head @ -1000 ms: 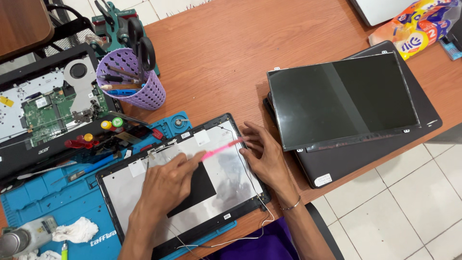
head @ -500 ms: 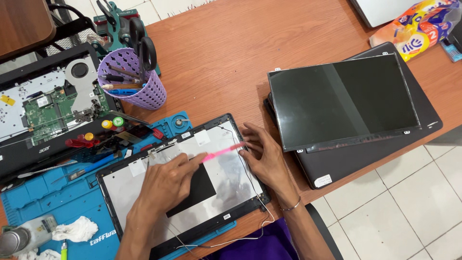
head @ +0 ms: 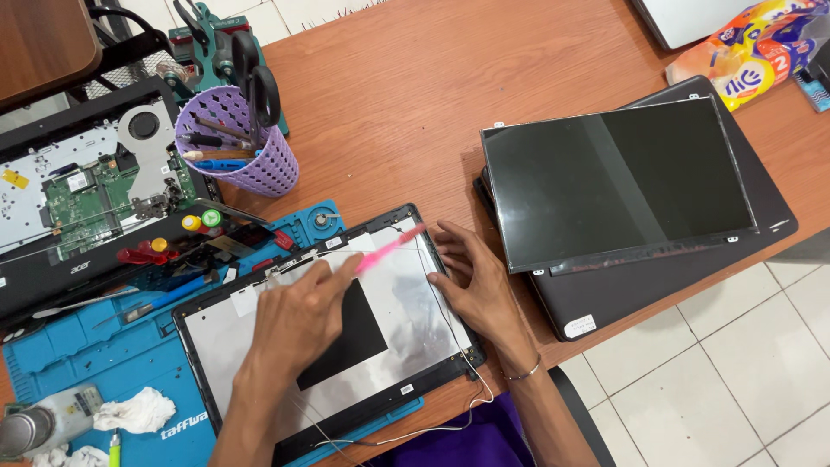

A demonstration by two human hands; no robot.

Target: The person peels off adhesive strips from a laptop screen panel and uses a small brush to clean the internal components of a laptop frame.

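A black laptop lid shell (head: 259, 406) with a silvery foil lining lies face up on a blue work mat (head: 60, 346). My left hand (head: 298, 316) rests over its middle and grips a thin pink pry tool (head: 389, 246) whose tip points at the shell's upper right corner. My right hand (head: 471, 281) lies flat on the shell's right edge, fingers spread and pressing on the frame. A thin cable (head: 415, 431) trails from the shell's lower edge.
A bare screen panel (head: 614, 182) lies on a closed dark laptop (head: 657, 285) at right. A purple basket (head: 238, 143) with tools stands behind the mat, screwdrivers (head: 173, 251) beside it. An opened laptop base (head: 78, 199) is at left. Snack bag (head: 748, 52) top right.
My left hand has shifted slightly up and right over the shell with the pink tool; my right hand stays on the right edge.
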